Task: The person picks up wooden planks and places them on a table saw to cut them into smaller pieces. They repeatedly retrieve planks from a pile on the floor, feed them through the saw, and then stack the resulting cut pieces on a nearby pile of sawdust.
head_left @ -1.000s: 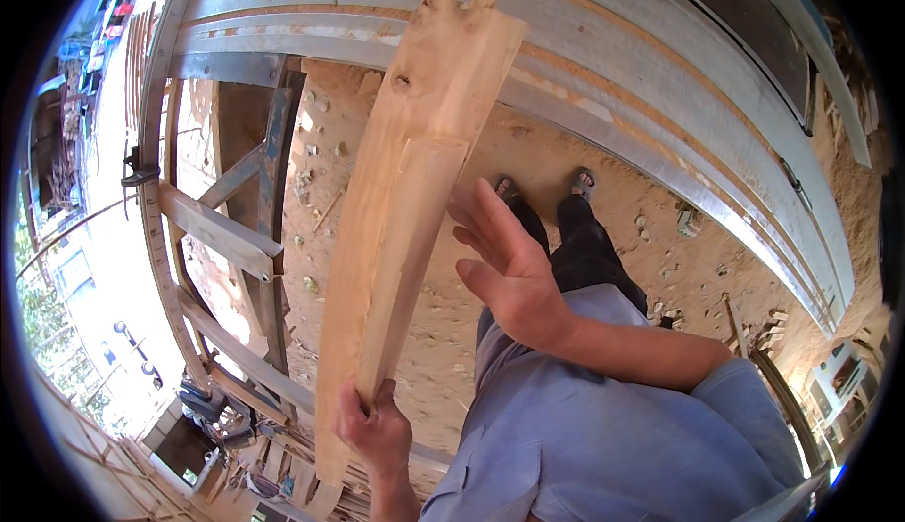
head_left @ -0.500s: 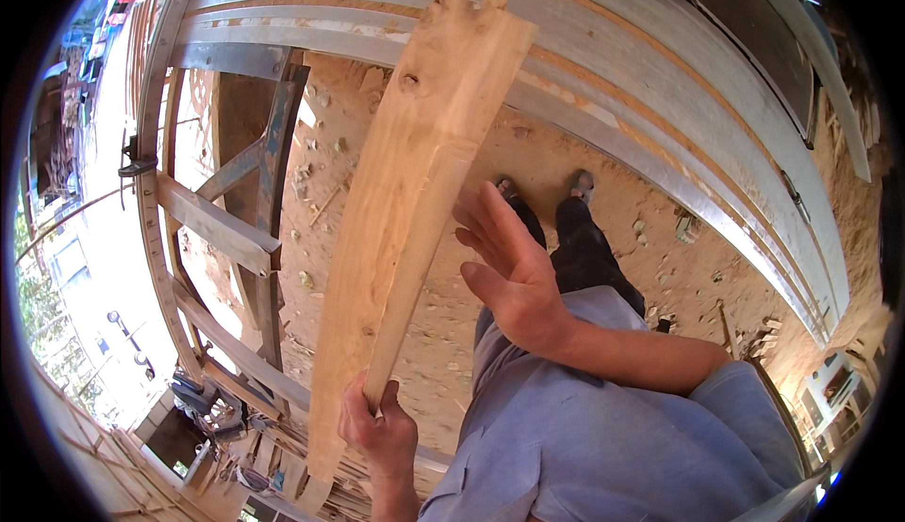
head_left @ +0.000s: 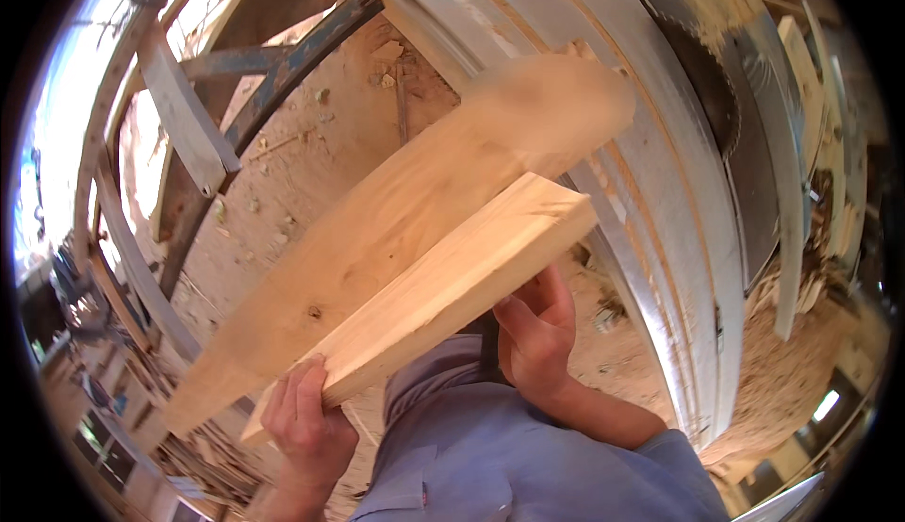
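A thick, pale length of timber [head_left: 452, 286] slants up to the right in front of me. My left hand [head_left: 309, 418] is closed around its lower left part, with fingers over the top face. Under the far part, my right hand [head_left: 539, 334] is closed against the lower edge; some of its fingers are hidden behind the wood. Just beyond the timber lies a wide wooden board [head_left: 377, 206] with a dark knot, running at a similar slant. Its ends look blurred, and the timber covers part of its near side. Whether the two pieces touch, I cannot tell.
A long grey worktop [head_left: 650, 192] with wooden strips runs along the right. A toothed circular saw blade [head_left: 712, 84] shows beside it. A metal and wood frame [head_left: 212, 136] stands on the left, and scrap wood [head_left: 203, 470] lies at lower left.
The wood has swung clockwise, its far end going right, and the thick timber now shows apart from the wide board. My right hand has gone from open beside the wood to under the timber.
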The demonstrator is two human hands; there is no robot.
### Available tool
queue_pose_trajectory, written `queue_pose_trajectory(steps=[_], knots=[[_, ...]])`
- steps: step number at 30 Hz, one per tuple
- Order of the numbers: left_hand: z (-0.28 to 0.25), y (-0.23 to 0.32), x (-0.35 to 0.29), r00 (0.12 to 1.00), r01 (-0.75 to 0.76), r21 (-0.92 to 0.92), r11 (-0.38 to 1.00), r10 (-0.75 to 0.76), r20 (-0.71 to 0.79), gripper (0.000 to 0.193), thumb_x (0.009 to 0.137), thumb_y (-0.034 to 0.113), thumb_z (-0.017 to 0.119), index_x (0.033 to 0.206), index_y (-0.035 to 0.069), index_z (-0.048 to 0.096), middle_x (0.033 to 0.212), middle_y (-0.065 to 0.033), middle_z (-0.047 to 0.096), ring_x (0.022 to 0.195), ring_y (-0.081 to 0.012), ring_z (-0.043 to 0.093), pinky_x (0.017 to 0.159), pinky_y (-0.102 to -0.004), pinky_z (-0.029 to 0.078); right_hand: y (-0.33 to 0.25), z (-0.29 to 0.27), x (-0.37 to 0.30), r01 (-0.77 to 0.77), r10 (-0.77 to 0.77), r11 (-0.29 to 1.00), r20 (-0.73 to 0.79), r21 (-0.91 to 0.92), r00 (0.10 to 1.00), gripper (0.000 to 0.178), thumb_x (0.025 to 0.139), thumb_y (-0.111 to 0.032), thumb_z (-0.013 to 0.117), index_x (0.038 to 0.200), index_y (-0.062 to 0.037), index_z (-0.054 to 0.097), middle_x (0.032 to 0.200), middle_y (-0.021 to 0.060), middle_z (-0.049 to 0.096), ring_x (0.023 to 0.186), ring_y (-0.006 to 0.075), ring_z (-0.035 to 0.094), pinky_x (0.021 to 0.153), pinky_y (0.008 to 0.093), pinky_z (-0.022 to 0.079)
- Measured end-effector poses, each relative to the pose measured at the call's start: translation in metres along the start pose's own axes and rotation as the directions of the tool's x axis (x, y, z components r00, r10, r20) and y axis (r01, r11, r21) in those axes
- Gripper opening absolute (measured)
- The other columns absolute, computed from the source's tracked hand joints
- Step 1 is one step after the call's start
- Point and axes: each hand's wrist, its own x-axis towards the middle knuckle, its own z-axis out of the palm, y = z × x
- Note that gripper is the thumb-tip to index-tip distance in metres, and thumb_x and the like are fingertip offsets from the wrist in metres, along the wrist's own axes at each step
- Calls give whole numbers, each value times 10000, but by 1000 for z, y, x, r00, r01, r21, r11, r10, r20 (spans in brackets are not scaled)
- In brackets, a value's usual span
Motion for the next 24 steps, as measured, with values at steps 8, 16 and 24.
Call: queue_pose_trajectory(steps=[8, 16, 24], knots=[[2, -1, 6, 1000, -24, -31, 999, 23, -12, 397, 678, -134, 584, 1066, -49, 581, 1064, -258, 694, 885, -445, 683, 754, -495, 553, 3, -2, -3, 34, -31, 999, -150, 16, 988, 331, 940, -4, 600, 1265, 35, 550, 1234, 135, 662, 1163, 223, 631, 1009, 365, 482], [3, 2, 13, 998, -52, -33, 998, 51, -27, 364, 667, -78, 623, 1030, -50, 616, 1035, -238, 707, 882, -425, 703, 721, -476, 569, 9, -19, -2, 47, -45, 999, -132, 17, 990, 450, 965, 14, 612, 1392, 29, 470, 1318, 140, 609, 1227, 212, 587, 1042, 343, 457], [-7, 4, 19, 1000, 10, -114, 993, -11, -13, 414, 639, -69, 686, 1049, -39, 636, 978, -223, 698, 828, -409, 686, 697, -459, 550, 8, -11, 9, 125, -135, 988, -107, -87, 985, 573, 937, 59, 584, 1480, 47, 400, 1367, 142, 583, 1280, 228, 565, 1093, 339, 427]])
